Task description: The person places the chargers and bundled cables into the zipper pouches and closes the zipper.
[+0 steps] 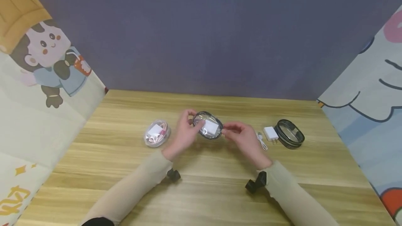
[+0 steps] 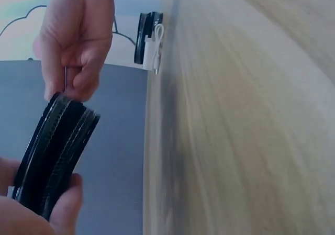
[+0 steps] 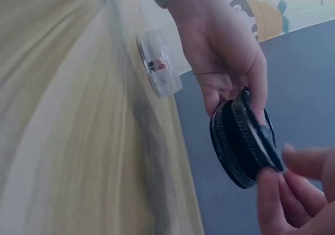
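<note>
Above the table, a small clear zip case with black trim is held tilted, with a white charger block showing through its window. My left hand grips the left side of the case, thumb across the clear face. At the opposite end, my right hand pinches the edge of the case between thumb and fingers. The zip track runs round the black side wall in the left wrist view. In the right wrist view the same wall faces the camera, with both hands at its ends.
A clear case with pale trim lies on the table at left, a white block and pink-tipped cable inside. At right are a white cable, another white charger and a second black-trimmed case. A grey panel stands behind.
</note>
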Available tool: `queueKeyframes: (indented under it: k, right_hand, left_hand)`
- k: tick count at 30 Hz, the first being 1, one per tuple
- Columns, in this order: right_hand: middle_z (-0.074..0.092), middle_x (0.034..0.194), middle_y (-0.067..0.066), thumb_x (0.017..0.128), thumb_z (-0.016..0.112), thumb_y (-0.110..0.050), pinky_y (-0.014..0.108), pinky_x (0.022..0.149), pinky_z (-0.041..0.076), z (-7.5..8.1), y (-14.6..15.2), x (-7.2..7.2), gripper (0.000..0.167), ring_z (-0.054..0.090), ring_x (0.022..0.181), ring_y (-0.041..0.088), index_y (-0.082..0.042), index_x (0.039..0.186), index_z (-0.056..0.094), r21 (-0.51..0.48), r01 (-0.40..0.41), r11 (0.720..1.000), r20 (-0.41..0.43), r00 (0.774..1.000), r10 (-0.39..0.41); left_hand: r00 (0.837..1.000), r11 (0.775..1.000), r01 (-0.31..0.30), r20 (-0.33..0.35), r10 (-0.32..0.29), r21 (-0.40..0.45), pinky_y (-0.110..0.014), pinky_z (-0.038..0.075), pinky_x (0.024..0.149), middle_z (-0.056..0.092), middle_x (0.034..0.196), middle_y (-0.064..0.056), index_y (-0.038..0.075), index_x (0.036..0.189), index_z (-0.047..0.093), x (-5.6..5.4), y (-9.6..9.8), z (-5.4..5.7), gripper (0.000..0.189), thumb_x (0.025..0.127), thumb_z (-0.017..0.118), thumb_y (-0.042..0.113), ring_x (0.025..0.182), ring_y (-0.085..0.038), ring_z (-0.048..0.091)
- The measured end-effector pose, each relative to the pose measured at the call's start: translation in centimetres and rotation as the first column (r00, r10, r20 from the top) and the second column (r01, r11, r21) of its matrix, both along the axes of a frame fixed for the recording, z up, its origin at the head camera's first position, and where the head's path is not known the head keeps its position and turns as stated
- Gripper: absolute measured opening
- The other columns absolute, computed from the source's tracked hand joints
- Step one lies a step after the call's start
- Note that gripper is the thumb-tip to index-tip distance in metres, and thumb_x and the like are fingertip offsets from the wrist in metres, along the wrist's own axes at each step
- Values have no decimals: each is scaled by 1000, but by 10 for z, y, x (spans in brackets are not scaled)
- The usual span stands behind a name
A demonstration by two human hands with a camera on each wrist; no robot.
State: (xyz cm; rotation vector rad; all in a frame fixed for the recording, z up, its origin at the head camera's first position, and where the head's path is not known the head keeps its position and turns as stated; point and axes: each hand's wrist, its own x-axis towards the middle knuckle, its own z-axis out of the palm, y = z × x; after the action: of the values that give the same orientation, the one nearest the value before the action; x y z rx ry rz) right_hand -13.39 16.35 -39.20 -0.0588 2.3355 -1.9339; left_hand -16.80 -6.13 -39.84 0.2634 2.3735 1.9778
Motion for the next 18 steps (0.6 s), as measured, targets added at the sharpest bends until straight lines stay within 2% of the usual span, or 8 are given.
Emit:
queueKeyframes:
  k: [4,7,13,18]
  right_hand:
    - [70,110,13,88,75,-11,30,82,58,-4,-3,-10,29,67,97,23,0,113,68,29,62,998,-17,998,-61]
    - [70,110,14,88,74,-9,28,82,58,-5,-6,-14,29,67,98,22,3,114,67,14,64,998,-4,998,-64]
    - [68,111,12,88,74,-9,36,88,56,-9,-6,-16,28,63,100,23,0,112,67,36,38,999,47,998,-39]
    - [67,108,15,85,77,-9,45,89,56,-15,-5,-15,33,64,96,25,2,114,65,-16,-4,1000,97,995,6]
  left_hand:
    - [998,994,65,9,-64,-93,-34,60,78,53,126,-12,6,116,53,3,3,-5,27,95,67,14,108,-27,63]
    - [996,989,85,21,-83,-119,-32,59,79,55,123,-11,6,114,57,5,7,-11,22,95,67,11,106,-27,63]
    - [996,998,33,82,-29,-57,-34,60,71,58,118,-12,5,116,54,3,9,-13,25,97,64,17,100,-27,63]
    - [992,999,-30,124,29,10,-43,60,69,61,113,-15,4,117,50,-2,7,-12,24,99,60,17,95,-27,65]
